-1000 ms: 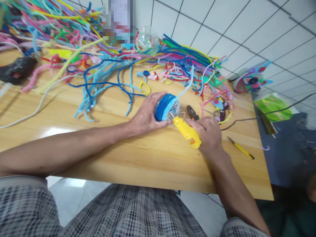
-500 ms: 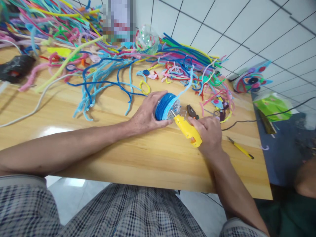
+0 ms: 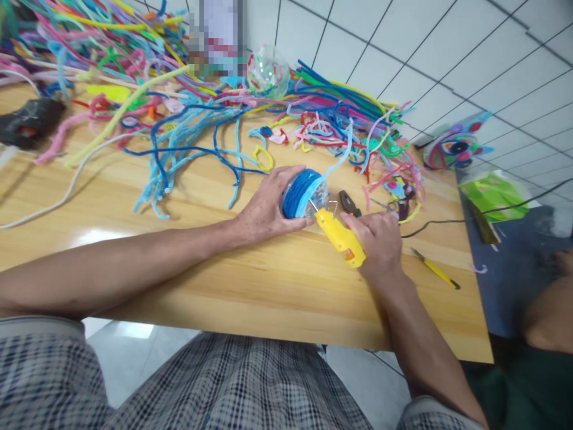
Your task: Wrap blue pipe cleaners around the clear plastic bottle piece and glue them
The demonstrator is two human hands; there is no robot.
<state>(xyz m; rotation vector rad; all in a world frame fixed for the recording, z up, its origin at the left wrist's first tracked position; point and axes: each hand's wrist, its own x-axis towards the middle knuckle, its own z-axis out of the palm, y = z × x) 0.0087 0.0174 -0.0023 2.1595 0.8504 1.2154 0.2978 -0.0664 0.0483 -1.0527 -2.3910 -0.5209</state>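
My left hand [image 3: 271, 206] is closed around a clear plastic cup-like piece [image 3: 322, 194] wrapped in dark blue pipe cleaner [image 3: 298, 194]. Along the wrapped edge runs a light blue pipe cleaner [image 3: 338, 164], its loose end sticking up and away. In my right hand [image 3: 378, 239] is a yellow hot glue gun [image 3: 340, 236], tilted so that its metal nozzle is at the light blue strand. Whether the nozzle touches it I cannot tell. Just beyond the glue gun lies a dark-handled tool [image 3: 349, 203], partly hidden by my right hand.
Piles of coloured pipe cleaners [image 3: 179, 131] spread across the back of the wooden table [image 3: 250, 286]. A clear round container [image 3: 267, 71] stands among them. On the right are a yellow craft knife [image 3: 435, 269] and a decorated mask-like piece [image 3: 456, 146]. A black glue gun [image 3: 31, 122] lies left. Another person's arm [image 3: 550, 313] shows at right.
Both hands, the wrapped piece and the glue gun stay nearly in place. At the right edge the other person's arm has shifted slightly left.
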